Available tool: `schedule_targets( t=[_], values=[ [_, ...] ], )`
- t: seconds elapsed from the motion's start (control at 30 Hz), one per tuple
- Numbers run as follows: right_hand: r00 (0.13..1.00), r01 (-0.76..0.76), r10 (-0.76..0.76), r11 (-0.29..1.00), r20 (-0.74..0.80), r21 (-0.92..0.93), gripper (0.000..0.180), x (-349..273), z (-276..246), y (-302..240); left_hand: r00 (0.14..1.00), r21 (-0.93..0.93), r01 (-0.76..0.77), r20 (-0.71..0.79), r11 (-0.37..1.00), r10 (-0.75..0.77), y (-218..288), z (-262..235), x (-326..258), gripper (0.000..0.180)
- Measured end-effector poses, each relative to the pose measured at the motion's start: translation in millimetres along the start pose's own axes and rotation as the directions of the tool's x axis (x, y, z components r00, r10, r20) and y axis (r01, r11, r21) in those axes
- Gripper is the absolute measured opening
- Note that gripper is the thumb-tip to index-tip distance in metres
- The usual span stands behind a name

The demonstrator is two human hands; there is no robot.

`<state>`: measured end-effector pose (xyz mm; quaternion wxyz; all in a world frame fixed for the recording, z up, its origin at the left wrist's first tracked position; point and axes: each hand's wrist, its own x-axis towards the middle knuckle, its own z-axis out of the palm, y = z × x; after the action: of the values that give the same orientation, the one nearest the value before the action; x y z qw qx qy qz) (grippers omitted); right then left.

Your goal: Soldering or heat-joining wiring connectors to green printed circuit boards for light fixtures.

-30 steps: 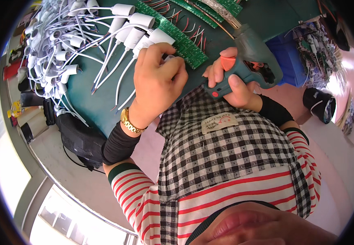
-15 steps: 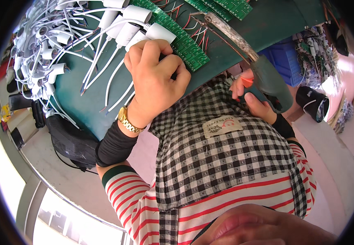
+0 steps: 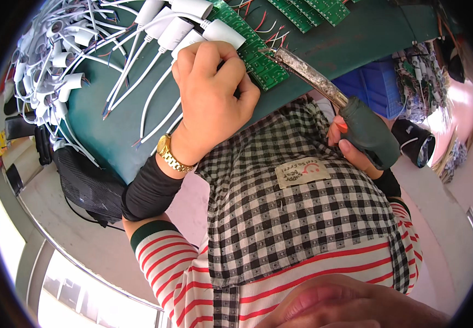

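My left hand (image 3: 214, 98) is closed, knuckles up, over the near end of a row of white cylindrical housings with white cables. Its fingertips are hidden, so what they pinch cannot be made out. Next to it, the lowest white housing (image 3: 224, 34) lies across a strip of green circuit boards (image 3: 272, 71). My right hand (image 3: 351, 150) grips a soldering gun (image 3: 365, 123) by its dark handle, a finger at the orange trigger. The gun's metal barrel slants up and left, its thin tip above the near end of the board strip.
A tangled heap of white housings and cables (image 3: 51, 71) covers the left of the green table (image 3: 356, 44). More green boards (image 3: 307, 11) and red and white wires lie at the far side. At right are a blue bin (image 3: 370, 87) and bundled parts. A black mesh bag (image 3: 83, 180) sits at left.
The soldering gun has come nearer to me, its tip now lower and closer to the near end of the boards. My left hand stays closed by the same housings. The view has shifted slightly.
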<state>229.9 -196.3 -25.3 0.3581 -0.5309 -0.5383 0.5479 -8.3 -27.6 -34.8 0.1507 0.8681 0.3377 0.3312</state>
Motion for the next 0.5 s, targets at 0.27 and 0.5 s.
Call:
schedule_targets(
  t=[0.27,0.5],
  values=[
    [0.996,-0.005,0.016,0.993,-0.091,0.116,0.033,0,7,-11,0.999,0.012,-0.047,0.009,0.999,0.047,-2,1,1,0.014],
    [0.989,-0.110,0.131,0.964,-0.071,0.241,0.019,-16,1,19,0.998,0.051,-0.068,0.003,0.996,0.068,-2,3,1,0.016]
  ],
)
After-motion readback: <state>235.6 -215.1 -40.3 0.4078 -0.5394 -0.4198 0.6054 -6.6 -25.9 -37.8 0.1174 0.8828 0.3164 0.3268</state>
